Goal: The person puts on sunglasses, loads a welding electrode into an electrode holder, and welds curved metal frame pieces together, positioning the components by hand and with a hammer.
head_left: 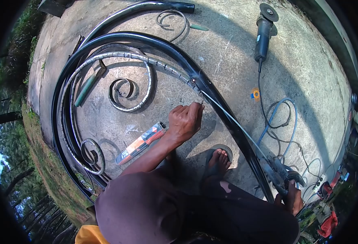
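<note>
From my end of the head feed, I see the two hands well apart over a concrete slab (227, 53). The left hand (186, 121) is closed in a loose fist, thumb uppermost, just below the near edge of a black curved tube (177, 53); something thin seems to rise from the fingers, but I cannot tell what it is. The right hand (293, 200), low at the far right, is wrapped around a dark electrode holder (276, 175), partly hidden by the fingers and the knee. From that holder a slim pale welding rod (233, 120) slants up and left along the tube, its tip close to a small orange spot where a banded steel rod (158, 64) meets the tube; I cannot tell whether the tip touches. The tube arcs across the slab in front of the person, and a second black tube (166, 5) curves beyond it. Inside the arc I make out a green-handled hammer (89, 85), a loosely coiled flat strip (124, 88) and, beside the left forearm, a printed packet (140, 143). Beyond the tube, an angle grinder (263, 38) lies with its disc pointing away, its cord running down past a small orange-and-blue ring (255, 94) to a loop of blue cable (295, 118). A sandalled foot (219, 160) stands between the left hand and the tube's lower stretch.
</note>
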